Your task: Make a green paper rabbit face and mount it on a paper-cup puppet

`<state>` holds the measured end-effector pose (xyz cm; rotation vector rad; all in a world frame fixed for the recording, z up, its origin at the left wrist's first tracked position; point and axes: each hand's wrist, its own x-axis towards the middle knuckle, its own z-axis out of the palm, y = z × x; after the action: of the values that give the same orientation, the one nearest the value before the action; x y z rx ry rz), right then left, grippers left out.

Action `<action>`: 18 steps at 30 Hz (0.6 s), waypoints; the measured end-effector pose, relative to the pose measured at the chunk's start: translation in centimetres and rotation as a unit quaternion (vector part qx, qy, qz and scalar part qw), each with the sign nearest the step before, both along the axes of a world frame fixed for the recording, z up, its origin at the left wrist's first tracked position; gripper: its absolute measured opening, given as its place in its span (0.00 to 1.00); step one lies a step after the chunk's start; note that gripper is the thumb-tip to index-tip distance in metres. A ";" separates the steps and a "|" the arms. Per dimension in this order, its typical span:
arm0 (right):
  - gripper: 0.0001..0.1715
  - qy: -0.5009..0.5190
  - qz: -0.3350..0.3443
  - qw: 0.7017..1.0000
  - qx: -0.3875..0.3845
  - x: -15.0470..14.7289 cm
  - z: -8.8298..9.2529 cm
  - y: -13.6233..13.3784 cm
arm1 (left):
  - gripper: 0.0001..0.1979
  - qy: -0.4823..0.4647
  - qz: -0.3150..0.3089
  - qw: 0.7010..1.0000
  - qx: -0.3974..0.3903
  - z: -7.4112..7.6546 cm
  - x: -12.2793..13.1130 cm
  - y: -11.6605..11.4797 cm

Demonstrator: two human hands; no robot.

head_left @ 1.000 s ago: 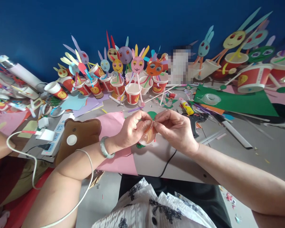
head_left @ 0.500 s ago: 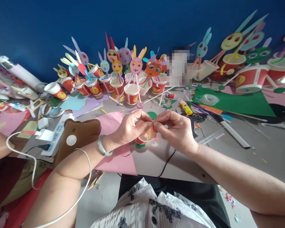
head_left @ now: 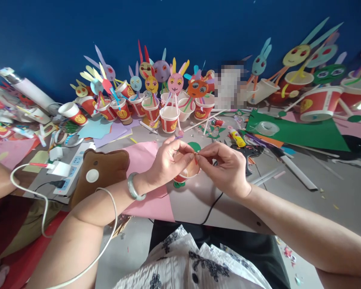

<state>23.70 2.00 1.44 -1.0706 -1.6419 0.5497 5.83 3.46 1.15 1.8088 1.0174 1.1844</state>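
Note:
My left hand (head_left: 175,159) and my right hand (head_left: 228,168) meet over the table, thumb and forefinger of each pinched together. Between the fingertips is a tiny orange-red piece, too small and too covered to name. Right below them a red and white paper cup (head_left: 187,175) sits, partly hidden by the left hand. A round green paper piece (head_left: 194,147) shows just beyond the fingertips. Another green cut piece (head_left: 178,185) sticks out at the cup's near side. Pink paper (head_left: 152,202) lies under my left forearm.
Finished paper-cup figures with paper faces, such as a pink one (head_left: 176,83), line the blue wall. A glue stick (head_left: 237,137), a utility knife (head_left: 297,170) and green paper (head_left: 313,130) lie to the right. At left are a power strip (head_left: 76,160) and a brown bear-shaped thing (head_left: 108,168).
The view has shifted slightly, so everything sits a little further right and lower. Both hands keep their pinch over the cup, with hardly any movement of the fingers.

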 end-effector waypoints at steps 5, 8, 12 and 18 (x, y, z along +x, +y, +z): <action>0.07 0.022 0.011 0.999 -0.048 0.3 -0.2 0.3 | 0.13 -0.039 -0.079 0.994 -0.069 0.2 -0.4 0.9; 0.08 0.026 0.014 0.998 -0.053 0.5 -0.1 0.4 | 0.13 -0.043 -0.106 0.990 -0.088 0.1 -0.4 1.4; 0.10 0.044 0.010 0.998 -0.053 0.5 0.1 0.3 | 0.16 -0.067 -0.093 0.990 -0.082 -0.3 -0.1 1.4; 0.12 0.087 0.019 0.992 -0.084 0.2 0.2 0.1 | 0.16 -0.097 -0.094 0.984 -0.112 -0.2 0.2 0.3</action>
<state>23.91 2.13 1.65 -1.0834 -1.4857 0.7962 6.06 3.75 0.92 1.5430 0.8147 1.0615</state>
